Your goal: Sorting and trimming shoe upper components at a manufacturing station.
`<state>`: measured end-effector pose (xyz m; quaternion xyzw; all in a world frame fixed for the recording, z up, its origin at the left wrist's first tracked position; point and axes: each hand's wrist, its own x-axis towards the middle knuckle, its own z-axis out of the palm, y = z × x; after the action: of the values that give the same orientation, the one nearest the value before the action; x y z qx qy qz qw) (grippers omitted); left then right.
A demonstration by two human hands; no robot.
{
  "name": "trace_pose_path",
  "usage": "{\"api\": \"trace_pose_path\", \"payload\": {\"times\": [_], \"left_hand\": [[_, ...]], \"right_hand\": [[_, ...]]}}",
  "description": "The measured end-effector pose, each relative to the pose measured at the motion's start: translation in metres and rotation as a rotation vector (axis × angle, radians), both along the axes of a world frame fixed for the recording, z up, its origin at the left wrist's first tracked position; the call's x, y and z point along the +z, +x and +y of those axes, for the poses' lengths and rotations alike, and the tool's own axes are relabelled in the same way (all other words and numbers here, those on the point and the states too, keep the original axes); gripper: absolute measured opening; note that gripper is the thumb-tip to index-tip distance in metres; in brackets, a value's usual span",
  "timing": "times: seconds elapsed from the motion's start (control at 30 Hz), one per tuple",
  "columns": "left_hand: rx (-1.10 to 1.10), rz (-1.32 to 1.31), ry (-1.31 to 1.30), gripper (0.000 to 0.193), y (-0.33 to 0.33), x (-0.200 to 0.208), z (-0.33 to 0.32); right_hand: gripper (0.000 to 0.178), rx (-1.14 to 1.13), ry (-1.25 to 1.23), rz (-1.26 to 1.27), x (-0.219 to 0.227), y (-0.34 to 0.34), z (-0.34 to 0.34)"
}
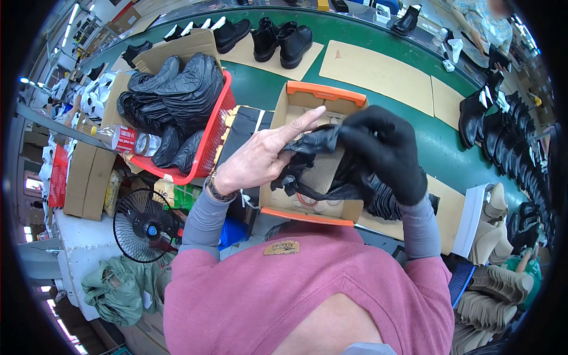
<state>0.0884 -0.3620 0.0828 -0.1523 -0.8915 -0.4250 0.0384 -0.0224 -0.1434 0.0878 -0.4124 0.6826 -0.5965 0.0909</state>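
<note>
Two hands up over one open shoebox [296, 109], orange rim, cardboard inside. Right hand [384, 148] wears a black glove, fingers curled tight around a crumpled black plastic bag [313, 145], which sits just above the box interior. Left hand [260, 157] is bare, one wristwatch [218, 190] on it; index finger stretched out straight, the rest half closed against the bag's left end, thumb pressing it. Something dark sits in the box under the bag, can't tell what. Just left of the box: one red plastic basket [210, 148] heaped with more black bags, uncountable, and one clear bottle [133, 142] with a red label lying against its left side. Box rests on a green belt [260, 83] with three tan cardboard sheets visible beyond it; the nearest sheet carries three black ankle boots [278, 38]. One small black fan [142, 222] stands below the basket. Far right, a long row of black boots [509, 136], too packed to count. One other person [479, 23] works at the top right.
</note>
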Motion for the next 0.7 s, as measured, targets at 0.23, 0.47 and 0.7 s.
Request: {"api": "trace_pose_path", "payload": {"times": [0.23,0.47,0.7], "left_hand": [[0.196,0.249,0.397,0.065,0.002,-0.006,0.008],[0.315,0.304,0.591,0.063,-0.016,-0.026,0.034],[0.586,0.526,0.237,0.071,-0.024,-0.037,0.058]], "right_hand": [[0.041,0.012,-0.755,-0.562,-0.032,-0.025,0.035],[0.027,0.023,-0.068,0.066,-0.051,-0.009,0.017],[0.044,-0.482,-0.018,0.633,-0.029,0.023,-0.020]]}}
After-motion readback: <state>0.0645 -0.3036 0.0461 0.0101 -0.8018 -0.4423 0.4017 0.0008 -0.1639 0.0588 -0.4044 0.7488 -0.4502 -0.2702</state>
